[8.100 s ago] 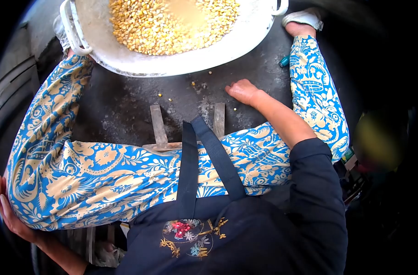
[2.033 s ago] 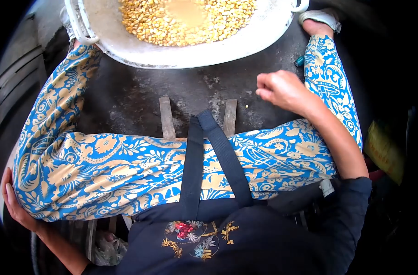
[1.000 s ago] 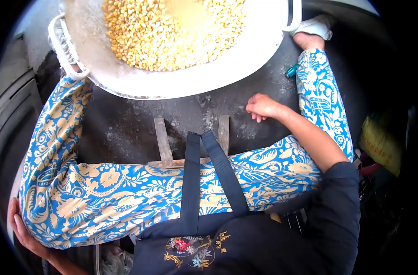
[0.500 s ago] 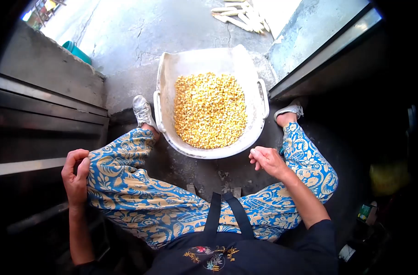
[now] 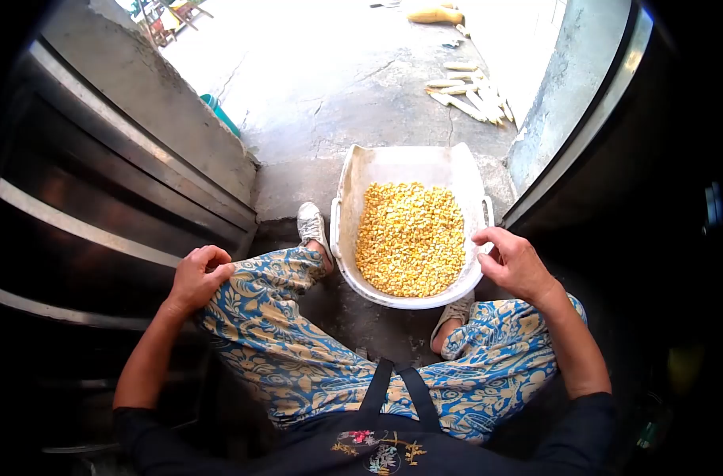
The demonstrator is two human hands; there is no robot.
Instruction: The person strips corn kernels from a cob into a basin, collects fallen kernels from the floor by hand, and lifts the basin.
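A white plastic tub (image 5: 401, 164) with side handles stands on the floor between my feet. Yellow corn kernels (image 5: 413, 238) cover its bottom. My right hand (image 5: 520, 262) is at the tub's right rim, near the handle (image 5: 488, 212). Its thumb and forefinger are apart with nothing visible between them; I cannot tell whether it touches the rim. On the knee of my blue and cream patterned trousers (image 5: 266, 297) rests my left hand (image 5: 199, 279), fingers loosely bent and thumb apart, holding nothing I can see.
Several pale corncobs (image 5: 469, 91) lie on the concrete beyond the tub, with a larger yellowish object (image 5: 433, 14) farther off. A teal container (image 5: 220, 115) shows behind the left wall (image 5: 151, 75). A metal-edged door frame (image 5: 592, 139) borders the right.
The view has tilted up, showing more ground beyond the tub. My right hand has risen to the tub's right rim. My right foot has moved inward beside the tub's lower edge.
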